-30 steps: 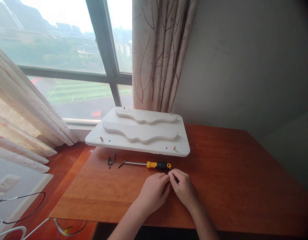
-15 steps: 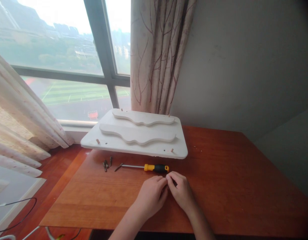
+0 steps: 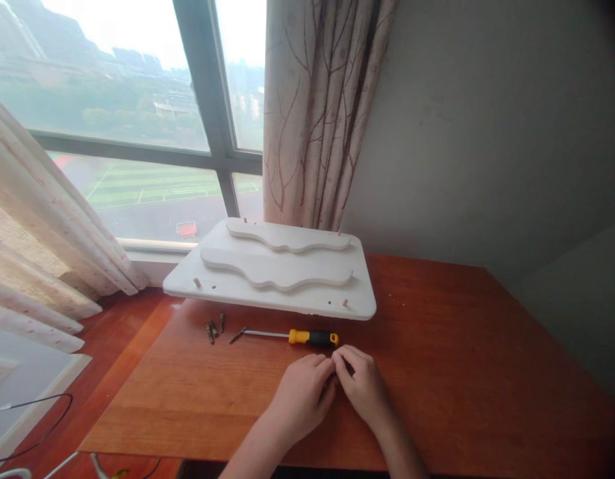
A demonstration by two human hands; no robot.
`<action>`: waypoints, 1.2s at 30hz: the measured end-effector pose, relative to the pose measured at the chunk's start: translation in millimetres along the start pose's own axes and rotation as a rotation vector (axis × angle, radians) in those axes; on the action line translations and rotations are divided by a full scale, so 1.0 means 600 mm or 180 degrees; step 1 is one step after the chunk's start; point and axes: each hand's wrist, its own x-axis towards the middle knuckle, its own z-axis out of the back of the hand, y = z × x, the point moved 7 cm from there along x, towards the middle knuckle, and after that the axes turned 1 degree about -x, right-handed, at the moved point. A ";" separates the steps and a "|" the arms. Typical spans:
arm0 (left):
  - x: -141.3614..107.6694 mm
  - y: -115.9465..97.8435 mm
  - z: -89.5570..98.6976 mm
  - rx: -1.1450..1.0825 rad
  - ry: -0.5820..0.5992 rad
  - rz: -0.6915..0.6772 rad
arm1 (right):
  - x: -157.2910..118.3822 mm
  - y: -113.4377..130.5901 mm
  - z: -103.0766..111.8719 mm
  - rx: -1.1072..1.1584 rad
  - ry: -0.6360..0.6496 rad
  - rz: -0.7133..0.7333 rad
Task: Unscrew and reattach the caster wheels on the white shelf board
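My left hand (image 3: 303, 396) and my right hand (image 3: 361, 387) meet at the fingertips above the wooden table, both with fingers closed. Whatever they may hold between them is hidden. Just beyond them lies a screwdriver (image 3: 315, 338) with a yellow and black handle, its shaft pointing left. One small metal screw (image 3: 236, 335) lies at its tip, and several more screws (image 3: 212, 329) lie in a group farther left. Behind these rests a white board (image 3: 267, 303) with wooden pegs near its corners. Two wavy white pieces, a front one (image 3: 277, 274) and a rear one (image 3: 287, 237), lie on it.
The table (image 3: 467, 372) reaches right to a grey wall (image 3: 477, 133). A patterned curtain (image 3: 307, 120) hangs behind the board, beside a window (image 3: 138, 153). Another curtain (image 3: 52, 219) hangs at left. Cables (image 3: 62, 426) show past the table's left edge.
The view has shifted very slightly. My hands keep nearly the same pose, fingertips together, and the objects on the table have not moved.
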 end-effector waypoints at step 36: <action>-0.132 0.154 0.180 0.1110 -0.2062 0.0741 | -0.005 0.038 0.034 -0.0076 -0.0942 0.0694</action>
